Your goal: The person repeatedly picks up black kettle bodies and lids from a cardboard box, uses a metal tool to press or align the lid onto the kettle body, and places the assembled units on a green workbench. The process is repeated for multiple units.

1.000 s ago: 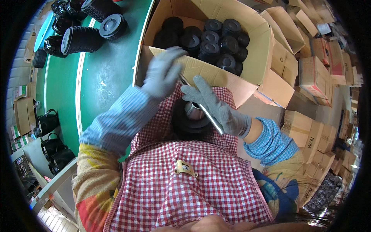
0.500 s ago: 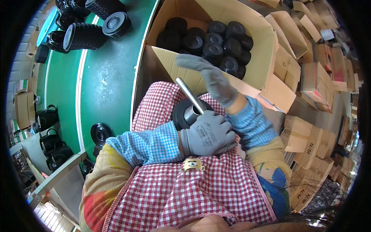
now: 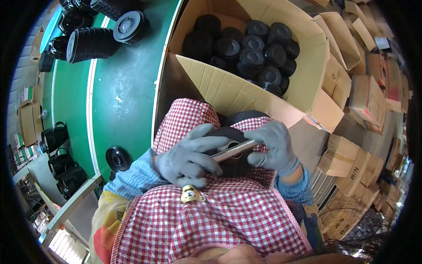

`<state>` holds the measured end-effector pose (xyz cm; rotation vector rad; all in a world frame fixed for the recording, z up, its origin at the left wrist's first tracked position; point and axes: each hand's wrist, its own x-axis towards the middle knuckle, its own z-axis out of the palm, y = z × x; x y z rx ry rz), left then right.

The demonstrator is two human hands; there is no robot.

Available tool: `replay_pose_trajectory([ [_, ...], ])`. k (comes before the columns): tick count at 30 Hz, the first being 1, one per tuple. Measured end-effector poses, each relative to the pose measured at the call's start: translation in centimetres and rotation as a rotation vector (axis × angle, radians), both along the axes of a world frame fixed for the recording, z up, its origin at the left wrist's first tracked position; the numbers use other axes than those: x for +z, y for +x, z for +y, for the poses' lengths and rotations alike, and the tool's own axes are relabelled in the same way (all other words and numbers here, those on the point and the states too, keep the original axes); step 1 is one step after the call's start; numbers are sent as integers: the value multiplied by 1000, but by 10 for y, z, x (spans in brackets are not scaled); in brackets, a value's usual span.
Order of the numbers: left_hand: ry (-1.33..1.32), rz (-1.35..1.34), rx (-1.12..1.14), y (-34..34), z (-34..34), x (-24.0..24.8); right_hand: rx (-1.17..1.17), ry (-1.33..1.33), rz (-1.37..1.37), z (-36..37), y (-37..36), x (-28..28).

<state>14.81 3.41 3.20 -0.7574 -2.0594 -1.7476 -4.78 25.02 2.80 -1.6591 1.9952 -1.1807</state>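
Observation:
A shiny metal bar (image 3: 232,152) lies slantwise across a round black piece (image 3: 233,169) with a metal centre, in front of my lap. My right hand (image 3: 276,148), in a grey glove, has its fingers closed around the bar's upper right end. The grey-gloved left hand (image 3: 189,157) is at the lower left end, which runs under its bent fingers. Its index finger stretches over the black piece. A red-and-white checked apron (image 3: 198,224) covers my lap. Part of the black piece is hidden by the hands and bar.
Just ahead stands an open cardboard box (image 3: 233,81) holding several round black parts (image 3: 251,61). To the left runs a green table (image 3: 125,92) with stacked black lids (image 3: 93,44) and a single black lid (image 3: 118,158). More cardboard boxes (image 3: 369,103) crowd the right.
My right hand has come down from near the box onto the bar's end. The left hand has moved left and loosened from its fist. The bar has turned, now leaning up to the right.

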Motion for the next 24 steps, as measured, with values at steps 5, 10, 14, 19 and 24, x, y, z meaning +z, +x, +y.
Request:
replay_pose_trajectory([
  [5, -143, -291, 78, 4, 1, 38, 72, 68, 29, -16, -15, -2],
  [10, -685, -665, 514, 1, 41, 101, 168, 217, 68, -27, -19, 0],
  [14, -925, -834, 591, -12, 66, 76, 363, 474, -182, -51, -45, -11],
  [19, -995, -705, 566, -9, 63, 69, 352, 171, -156, -97, -58, -62],
  [24, -694, -581, 512, -13, 35, 53, 637, 314, -685, -69, -34, -52],
])
